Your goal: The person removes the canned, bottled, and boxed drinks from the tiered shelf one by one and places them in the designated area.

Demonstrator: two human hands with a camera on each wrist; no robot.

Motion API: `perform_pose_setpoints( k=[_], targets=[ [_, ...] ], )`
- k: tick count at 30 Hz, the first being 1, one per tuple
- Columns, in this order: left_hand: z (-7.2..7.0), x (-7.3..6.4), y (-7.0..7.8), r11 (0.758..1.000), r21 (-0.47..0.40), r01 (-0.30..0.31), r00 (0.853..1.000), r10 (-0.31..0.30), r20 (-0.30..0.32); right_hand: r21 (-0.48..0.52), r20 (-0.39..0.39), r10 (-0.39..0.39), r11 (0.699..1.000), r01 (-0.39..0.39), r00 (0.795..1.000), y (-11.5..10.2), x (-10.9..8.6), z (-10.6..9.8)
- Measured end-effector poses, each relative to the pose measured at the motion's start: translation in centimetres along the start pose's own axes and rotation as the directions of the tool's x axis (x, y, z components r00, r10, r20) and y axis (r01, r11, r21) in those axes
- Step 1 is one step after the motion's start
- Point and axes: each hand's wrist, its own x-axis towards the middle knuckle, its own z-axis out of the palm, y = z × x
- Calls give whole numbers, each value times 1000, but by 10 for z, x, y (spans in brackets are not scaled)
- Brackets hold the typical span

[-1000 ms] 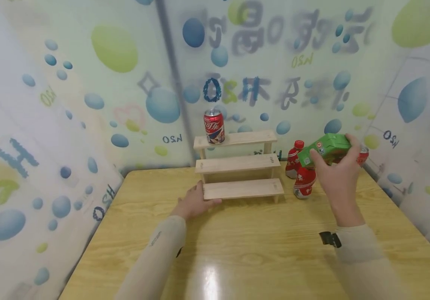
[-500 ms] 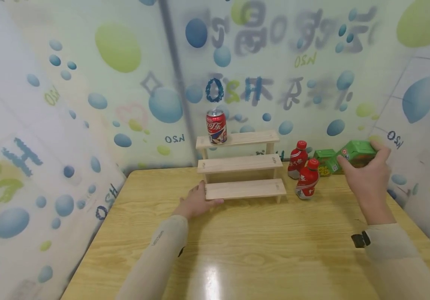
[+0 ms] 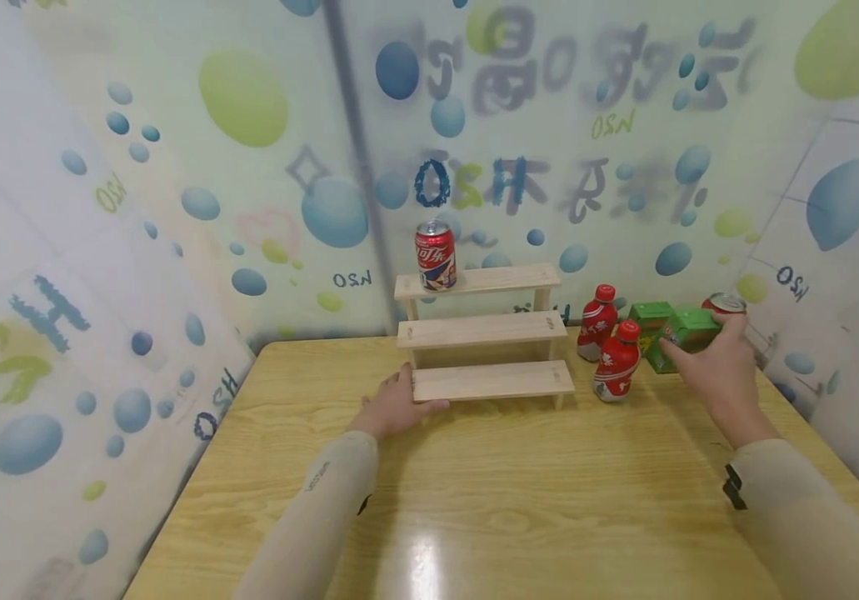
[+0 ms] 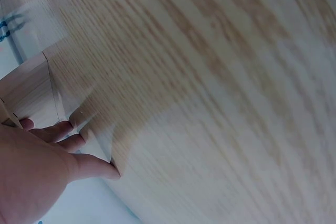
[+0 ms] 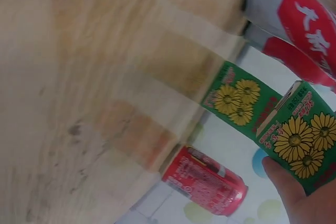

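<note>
My right hand (image 3: 725, 375) grips a green drink carton (image 3: 690, 330) at the table's back right, thumb on its near left side. In the right wrist view, yellow chrysanthemums show on the carton's face, and my thumb lies along its edge. A matching green carton (image 5: 239, 100) stands just behind it, to the left in the head view. My left hand (image 3: 392, 404) holds the left end of the lowest step of a three-step wooden stand (image 3: 481, 331), thumb along the front edge. A red cola can (image 3: 436, 257) stands upright on the top step's left side.
Two red-capped bottles, a rear one (image 3: 596, 323) and a front one (image 3: 616, 362), stand between the stand and the cartons. Another red can (image 5: 205, 181) is behind my right hand. A patterned curtain (image 3: 249, 208) borders the wooden table (image 3: 474, 492) at the back and sides.
My right hand carried the carton rightward past the bottles, then lowered it beside the other green carton, and it now stands more upright. My left hand stayed at the stand.
</note>
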Motion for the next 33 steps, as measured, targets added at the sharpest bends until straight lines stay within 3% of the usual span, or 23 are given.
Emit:
perform_pose_setpoints(
  k=[9, 19, 33],
  targets=[
    [0, -1, -1, 1000, -7, -7, 1000, 7, 1, -21, 56, -17, 1000, 19, 998, 14, 2, 8],
    [-3, -4, 3, 1000, -18, -4, 1000, 4, -5, -80, 131, -21, 996, 32, 991, 16, -2, 21],
    [0, -2, 0, 1000, -15, 0, 1000, 0, 0, -130, 113, -2, 991, 17, 994, 19, -7, 31]
  ],
)
